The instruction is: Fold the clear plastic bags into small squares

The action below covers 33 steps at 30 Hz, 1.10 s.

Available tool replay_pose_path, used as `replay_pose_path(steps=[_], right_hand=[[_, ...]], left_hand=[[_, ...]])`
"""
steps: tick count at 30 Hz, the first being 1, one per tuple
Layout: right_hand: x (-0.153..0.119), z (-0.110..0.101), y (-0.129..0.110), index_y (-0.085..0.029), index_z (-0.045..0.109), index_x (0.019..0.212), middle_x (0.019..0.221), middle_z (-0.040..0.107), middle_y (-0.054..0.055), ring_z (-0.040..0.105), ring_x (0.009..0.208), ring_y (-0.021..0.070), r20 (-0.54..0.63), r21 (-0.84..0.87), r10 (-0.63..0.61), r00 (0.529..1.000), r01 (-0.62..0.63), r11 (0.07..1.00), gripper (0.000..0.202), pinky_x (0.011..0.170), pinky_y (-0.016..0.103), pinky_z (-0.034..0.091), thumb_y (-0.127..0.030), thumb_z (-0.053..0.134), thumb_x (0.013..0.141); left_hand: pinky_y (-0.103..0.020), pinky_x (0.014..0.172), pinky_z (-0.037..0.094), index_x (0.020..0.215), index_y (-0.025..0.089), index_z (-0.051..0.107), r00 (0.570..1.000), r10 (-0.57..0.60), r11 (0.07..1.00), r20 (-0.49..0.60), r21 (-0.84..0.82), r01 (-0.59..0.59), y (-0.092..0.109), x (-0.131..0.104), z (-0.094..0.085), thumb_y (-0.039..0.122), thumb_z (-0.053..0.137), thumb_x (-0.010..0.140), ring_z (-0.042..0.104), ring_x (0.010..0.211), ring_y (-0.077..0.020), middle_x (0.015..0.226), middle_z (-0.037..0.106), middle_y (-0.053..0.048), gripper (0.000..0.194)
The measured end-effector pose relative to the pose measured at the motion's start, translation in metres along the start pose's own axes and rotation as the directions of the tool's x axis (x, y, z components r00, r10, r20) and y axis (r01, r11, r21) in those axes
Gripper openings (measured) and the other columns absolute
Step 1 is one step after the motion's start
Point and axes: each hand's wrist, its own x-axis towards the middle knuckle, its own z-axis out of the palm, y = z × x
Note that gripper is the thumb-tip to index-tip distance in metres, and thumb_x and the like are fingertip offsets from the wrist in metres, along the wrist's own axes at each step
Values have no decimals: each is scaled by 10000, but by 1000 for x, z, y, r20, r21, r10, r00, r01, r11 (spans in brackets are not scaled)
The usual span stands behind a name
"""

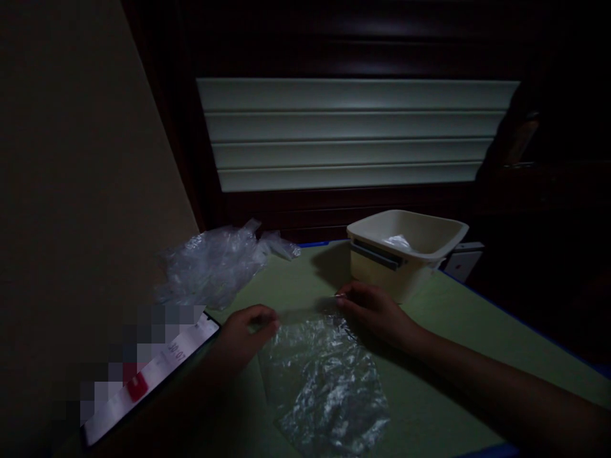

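A clear plastic bag [329, 381] lies crinkled on the green tabletop, between my two hands. My left hand [251, 331] is at its upper left corner, thumb and fingertips closed together on the edge. On the other side, my right hand [375, 312] pinches the bag's upper right part, where a small shiny bit of film shows at the fingertips. The bag's top edge spans the gap between the hands. Dim light makes the thin film hard to see near the fingers.
A heap of clear plastic bags [214, 264] lies at the back left. A cream plastic bin [396, 273] with some film inside stands at the back right, a white box [465, 261] behind it. A lit phone [162, 375] leans at the left. The green table [477, 331] has blue edges.
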Motion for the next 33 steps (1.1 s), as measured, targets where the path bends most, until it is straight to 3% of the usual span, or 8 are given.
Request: replay_pose_path(steps=[5,10,16,23,27,33], right_hand=[[4,-2,11,-143,499,1022,728,587,14,568,634,140,107,42,53,993,-58,997,390,591,278,462,-293,633,688],[6,-6,18,-138,571,774,668,577,15,545,606,128,163,-7,73,984,-72,997,171,585,263,438,-293,611,711],[7,-10,22,-141,585,708,659,611,30,561,605,143,164,-109,66,984,-48,993,206,564,262,435,-345,575,740],[5,-13,11,-139,640,709,729,662,57,597,668,167,169,-320,-10,986,64,945,87,624,275,440,-164,558,725],[1,-14,5,-137,670,766,793,664,76,601,709,181,183,-440,-61,981,137,888,128,649,280,432,-108,550,736],[-1,-16,1,-159,686,808,806,654,68,597,716,175,272,-531,-113,956,246,811,181,655,272,429,-117,510,805]], left_hand=[[-286,649,512,715,164,619,998,-48,999,39,-15,49,0,3,-3,313,528,753,641,699,-192,722,675,-31,179],[-265,661,496,718,155,630,991,-57,998,123,-13,59,1,5,-7,277,553,712,626,695,-180,720,673,-24,144],[-253,673,484,727,155,652,982,-13,1000,189,4,12,-3,6,-13,219,547,707,621,711,-172,726,669,-16,124],[-224,658,471,703,137,668,967,144,989,211,10,-149,-6,4,-12,101,511,721,619,712,-143,756,656,-46,162],[-245,679,452,737,150,689,941,245,965,234,32,-259,-5,3,-15,73,490,726,601,746,-150,769,650,-52,214],[-267,714,441,775,152,681,860,396,864,321,188,-468,0,-1,-22,32,469,735,579,794,-166,825,663,-52,246]])
